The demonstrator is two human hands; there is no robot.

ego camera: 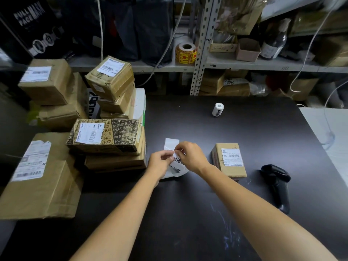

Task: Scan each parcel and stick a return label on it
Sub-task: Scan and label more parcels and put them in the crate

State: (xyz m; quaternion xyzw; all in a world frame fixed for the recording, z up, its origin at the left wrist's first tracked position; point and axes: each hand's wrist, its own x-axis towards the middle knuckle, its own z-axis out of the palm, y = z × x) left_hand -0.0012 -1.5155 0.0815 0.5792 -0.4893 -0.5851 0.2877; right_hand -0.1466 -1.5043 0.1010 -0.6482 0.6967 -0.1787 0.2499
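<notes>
Worktop (207,213) centre: return label (178,160) is being peeled, pinched by L grip (161,162) & R grip (190,157); uneven pull risking tear.

The label strip (171,145) in my fingers (166,155) is thin white paper, a bit shiny. The counter (188,213) is dark, matt and scratched. The small box (233,169) is dull brown cardboard. The scanner (278,183) is smooth black plastic.

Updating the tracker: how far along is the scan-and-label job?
Done: likely scanning the small parcel, as the scanner lies beside it. In hand: left hand and right hand peel a label off its backing strip. Left: sticking it on, then the parcel stack at left.
</notes>
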